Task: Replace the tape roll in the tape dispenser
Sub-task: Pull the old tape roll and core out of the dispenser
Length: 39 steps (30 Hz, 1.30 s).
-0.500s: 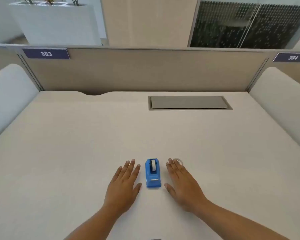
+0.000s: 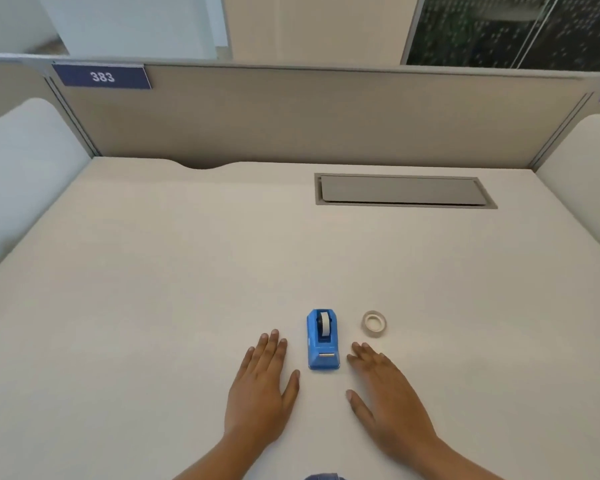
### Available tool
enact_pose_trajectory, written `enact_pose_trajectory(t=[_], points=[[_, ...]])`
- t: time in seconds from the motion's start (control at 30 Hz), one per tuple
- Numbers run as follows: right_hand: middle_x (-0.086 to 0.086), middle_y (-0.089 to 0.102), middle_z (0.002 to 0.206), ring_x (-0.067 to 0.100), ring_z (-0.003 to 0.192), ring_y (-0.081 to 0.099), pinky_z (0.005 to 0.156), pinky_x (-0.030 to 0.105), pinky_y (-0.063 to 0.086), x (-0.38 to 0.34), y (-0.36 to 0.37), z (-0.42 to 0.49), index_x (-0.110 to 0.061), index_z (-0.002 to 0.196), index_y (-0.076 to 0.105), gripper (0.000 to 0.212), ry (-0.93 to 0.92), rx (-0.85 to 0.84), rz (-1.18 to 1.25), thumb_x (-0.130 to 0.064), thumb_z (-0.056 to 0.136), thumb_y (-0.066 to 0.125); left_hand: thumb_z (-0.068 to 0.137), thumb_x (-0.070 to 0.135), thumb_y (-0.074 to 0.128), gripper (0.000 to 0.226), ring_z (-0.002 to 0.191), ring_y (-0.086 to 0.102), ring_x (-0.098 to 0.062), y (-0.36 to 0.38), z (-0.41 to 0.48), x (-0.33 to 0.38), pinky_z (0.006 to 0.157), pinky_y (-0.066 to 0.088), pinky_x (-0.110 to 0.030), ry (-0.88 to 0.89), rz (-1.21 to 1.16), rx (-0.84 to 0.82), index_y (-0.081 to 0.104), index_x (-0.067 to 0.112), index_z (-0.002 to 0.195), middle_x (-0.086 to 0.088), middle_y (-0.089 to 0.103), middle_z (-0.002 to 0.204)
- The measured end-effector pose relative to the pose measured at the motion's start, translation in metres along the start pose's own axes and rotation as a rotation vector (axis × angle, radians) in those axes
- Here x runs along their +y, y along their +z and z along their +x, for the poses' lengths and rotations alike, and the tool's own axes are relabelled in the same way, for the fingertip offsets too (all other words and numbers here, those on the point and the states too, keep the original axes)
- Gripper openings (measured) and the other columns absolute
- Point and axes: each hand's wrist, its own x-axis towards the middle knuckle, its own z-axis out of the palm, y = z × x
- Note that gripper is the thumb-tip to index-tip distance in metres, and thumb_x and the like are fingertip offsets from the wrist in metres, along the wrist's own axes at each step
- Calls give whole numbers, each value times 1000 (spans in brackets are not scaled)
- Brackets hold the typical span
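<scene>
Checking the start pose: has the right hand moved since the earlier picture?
Yes. The right hand has drawn back toward the person, uncovering the loose tape roll beside the blue tape dispenser.

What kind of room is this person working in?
Most likely an open-plan office, at a numbered workstation. A low partition runs behind the desk, carrying a nameplate reading 383, and a grey cable hatch is set into the desk top. A glass wall shows beyond.

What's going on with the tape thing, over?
Left hand and right hand flat on desk, empty. Blue dispenser between them, roll still in. Spare roll beside, untouched. Nothing in the way.
</scene>
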Motion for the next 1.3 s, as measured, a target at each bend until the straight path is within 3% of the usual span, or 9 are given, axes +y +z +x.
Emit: enact_pose_trajectory(t=[0.2,0.33,0.43,0.53,0.63,0.83,1.0,1.17,1.3], points=[[-20,16,158,-7,145,4,118,17,0,0,-1,1,-31,148,32,59,-2,-19,14,-53,94,34,96,55,21,64,147,-6,-2,-1,0,-1,117,-7,-23,6,1,-11,10,28,153,15,-2,159],[-36,27,144,-11,140,20,118,22,18,-4,-8,6,-33,137,47,49,80,14,246,-39,90,60,94,57,25,66,147,-3,-4,-3,0,-1,117,-5,-24,13,-29,3,16,26,152,12,2,160],[-28,48,133,-2,128,44,111,27,36,-11,-22,17,-33,128,55,45,139,53,352,-26,86,71,83,71,33,86,144,-10,-2,-7,0,1,119,-7,-24,17,-42,-23,12,25,152,12,-3,160],[-20,58,122,0,107,57,90,18,47,-21,-38,35,-29,122,59,44,141,95,409,-19,82,75,68,82,45,109,146,-5,-2,-13,5,8,121,-2,-28,35,-101,-34,7,24,153,12,-2,160],[-25,56,108,10,84,61,70,12,43,-32,-52,57,-28,117,61,43,128,85,446,-15,79,78,64,84,50,113,146,1,0,-16,21,17,122,6,-32,87,-166,-34,6,29,152,13,5,161],[-22,50,120,8,80,62,64,10,43,-39,-64,85,-34,122,55,54,21,-49,400,-17,76,78,61,70,72,110,143,22,-4,-11,53,37,119,19,-28,112,-363,-35,22,28,149,10,25,158],[-21,45,130,-10,85,54,81,3,37,-39,-67,97,-38,125,53,58,-26,-121,319,-20,75,76,61,66,74,95,120,47,-1,-3,53,35,103,43,-27,47,-431,-23,34,31,141,17,51,136],[-20,49,128,-5,86,57,78,-9,26,-41,-67,103,-37,123,59,50,-33,-174,234,-18,79,73,62,65,73,90,119,48,-2,-3,55,35,103,42,-26,60,-423,-12,38,30,137,17,52,134],[-11,64,114,-21,81,49,76,-5,30,-43,-66,107,-27,113,68,37,-85,-162,204,-11,80,70,62,64,72,95,124,45,-3,-2,54,34,105,38,-23,52,-423,-9,33,29,142,15,50,138]])
